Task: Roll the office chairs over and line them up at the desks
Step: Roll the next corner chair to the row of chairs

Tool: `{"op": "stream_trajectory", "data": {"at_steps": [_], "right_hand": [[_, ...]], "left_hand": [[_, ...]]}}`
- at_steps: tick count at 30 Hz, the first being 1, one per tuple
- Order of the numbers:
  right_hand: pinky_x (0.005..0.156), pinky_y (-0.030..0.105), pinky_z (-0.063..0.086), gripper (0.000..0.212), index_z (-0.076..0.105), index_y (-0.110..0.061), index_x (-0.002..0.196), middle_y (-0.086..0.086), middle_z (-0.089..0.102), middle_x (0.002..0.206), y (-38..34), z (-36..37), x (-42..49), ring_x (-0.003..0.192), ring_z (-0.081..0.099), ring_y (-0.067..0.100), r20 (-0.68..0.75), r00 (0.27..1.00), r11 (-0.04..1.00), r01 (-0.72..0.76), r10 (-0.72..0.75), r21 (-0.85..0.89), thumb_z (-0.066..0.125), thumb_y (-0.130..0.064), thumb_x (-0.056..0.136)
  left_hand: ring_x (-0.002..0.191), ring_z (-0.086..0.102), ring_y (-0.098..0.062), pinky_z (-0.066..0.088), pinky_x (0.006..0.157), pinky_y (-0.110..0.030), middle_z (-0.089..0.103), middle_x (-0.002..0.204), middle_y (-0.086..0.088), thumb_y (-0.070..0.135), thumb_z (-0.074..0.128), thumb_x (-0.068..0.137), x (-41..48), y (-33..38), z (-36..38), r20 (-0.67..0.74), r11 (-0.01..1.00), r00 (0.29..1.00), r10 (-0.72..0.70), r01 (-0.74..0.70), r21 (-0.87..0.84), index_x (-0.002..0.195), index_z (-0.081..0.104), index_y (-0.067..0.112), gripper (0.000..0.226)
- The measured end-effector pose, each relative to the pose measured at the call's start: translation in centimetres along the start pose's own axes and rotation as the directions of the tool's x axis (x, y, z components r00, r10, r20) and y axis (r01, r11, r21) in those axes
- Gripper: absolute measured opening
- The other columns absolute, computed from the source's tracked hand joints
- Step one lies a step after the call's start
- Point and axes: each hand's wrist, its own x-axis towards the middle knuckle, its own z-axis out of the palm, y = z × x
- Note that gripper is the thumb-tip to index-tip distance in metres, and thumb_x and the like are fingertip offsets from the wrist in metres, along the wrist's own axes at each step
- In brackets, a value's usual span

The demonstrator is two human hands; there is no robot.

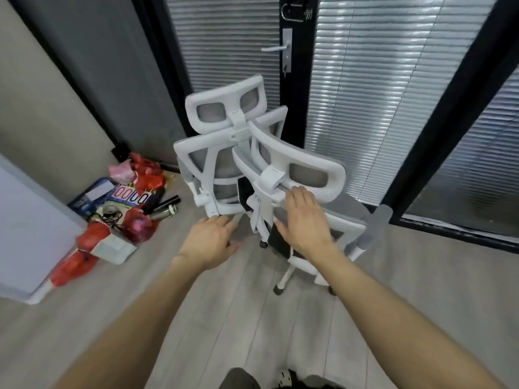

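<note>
Both forearms (pixel 146 313) are bare, above dark trousers (pixel 241 379) (only a glimpse) and a pale shoe (pixel 285 377).

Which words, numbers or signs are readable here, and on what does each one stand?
"0000": two red digits, two black, on the white card among the floor clutter.
White marks on the black door frame: too blurred.
Tiny mark on the near chair's headrest: too small.

Office: glass partition (pixel 393 94) with blinds, mesh office chairs (pixel 224 164).
</note>
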Motion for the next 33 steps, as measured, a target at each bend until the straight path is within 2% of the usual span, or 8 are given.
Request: {"op": "stream_trajectory", "data": {"at_steps": [2,5,8,13,17,23,26,33], "right_hand": [[0.127,0.054,0.038,0.086,0.052,0.001,0.146,0.021,0.057,0.144,0.1,1.3,3.4,0.138,0.053,0.042,0.006,0.993,0.993,-0.118,0.118,-0.024,0.079,-0.056,0.088],[0.127,0.053,0.035,0.094,0.049,-0.003,0.15,0.016,0.056,0.144,0.1,4.2,5.8,0.135,0.052,0.038,0.034,0.966,0.966,-0.254,0.256,-0.051,0.066,-0.074,0.09],[0.131,0.057,0.027,0.105,0.046,-0.001,0.153,0.016,0.053,0.145,-1.0,6.6,5.9,0.138,0.049,0.039,0.002,0.93,0.925,-0.366,0.368,-0.102,0.051,-0.086,0.092],[0.135,0.057,0.021,0.115,0.047,0.0,0.156,0.016,0.052,0.149,-2.7,7.0,5.9,0.144,0.047,0.039,-0.043,0.864,0.855,-0.503,0.502,-0.128,0.046,-0.095,0.091],[0.134,0.055,0.021,0.117,0.051,-0.006,0.151,0.013,0.053,0.143,-3.2,6.4,5.9,0.14,0.048,0.037,-0.035,0.819,0.795,-0.565,0.572,-0.219,0.047,-0.1,0.083],[0.13,0.046,0.034,0.117,0.055,-0.009,0.143,0.006,0.055,0.14,-4.1,6.1,5.6,0.136,0.049,0.03,-0.08,0.764,0.758,-0.645,0.64,-0.094,0.07,-0.096,0.066],[0.131,0.042,0.032,0.118,0.054,-0.012,0.146,0.004,0.055,0.143,-4.7,6.2,4.6,0.139,0.048,0.027,-0.07,0.738,0.734,-0.675,0.671,-0.076,0.07,-0.097,0.066],[0.135,0.046,0.028,0.122,0.052,-0.01,0.153,0.006,0.055,0.151,-5.2,5.5,0.0,0.146,0.046,0.029,-0.07,0.702,0.7,-0.712,0.709,-0.048,0.072,-0.096,0.069]], "left_hand": [[0.133,0.062,-0.028,0.047,0.113,-0.044,0.066,0.141,-0.002,0.069,0.05,0.1,4.6,-2.7,-0.3,-0.077,0.998,0.995,0.067,-0.068,-0.015,0.148,0.06,0.023,0.067],[0.157,0.042,-0.03,0.035,0.131,-0.05,0.052,0.163,-0.006,0.079,0.04,0.099,12.0,-6.1,-0.1,-0.176,0.975,0.962,0.21,-0.219,-0.033,0.16,0.051,0.022,0.084],[0.168,0.021,-0.031,0.018,0.139,-0.052,0.034,0.176,-0.012,0.084,0.035,0.103,19.0,-8.2,0.9,-0.168,0.917,0.904,0.392,-0.399,-0.008,0.17,0.036,0.017,0.095],[0.166,0.022,-0.036,0.012,0.139,-0.054,0.031,0.176,-0.017,0.087,0.024,0.104,25.2,-8.5,3.0,-0.149,0.732,0.719,0.679,-0.678,0.064,0.173,0.024,0.007,0.105],[0.162,0.028,-0.041,0.015,0.137,-0.058,0.037,0.171,-0.022,0.089,0.028,0.103,26.2,-8.0,3.9,-0.212,0.687,0.661,0.72,-0.722,0.085,0.171,0.028,0.003,0.11],[0.161,0.034,-0.04,0.017,0.137,-0.058,0.044,0.167,-0.021,0.088,0.035,0.103,25.6,-8.1,4.5,-0.301,0.642,0.593,0.747,-0.761,0.096,0.166,0.039,0.001,0.107],[0.16,0.035,-0.04,0.016,0.137,-0.058,0.045,0.167,-0.021,0.088,0.035,0.103,25.1,-8.1,4.5,-0.312,0.631,0.575,0.756,-0.768,0.114,0.167,0.039,0.002,0.107],[0.154,0.042,-0.043,0.021,0.135,-0.06,0.048,0.162,-0.022,0.084,0.045,0.103,23.1,-5.4,4.4,-0.334,0.555,0.489,0.806,-0.821,0.136,0.163,0.043,0.0,0.103]]}}
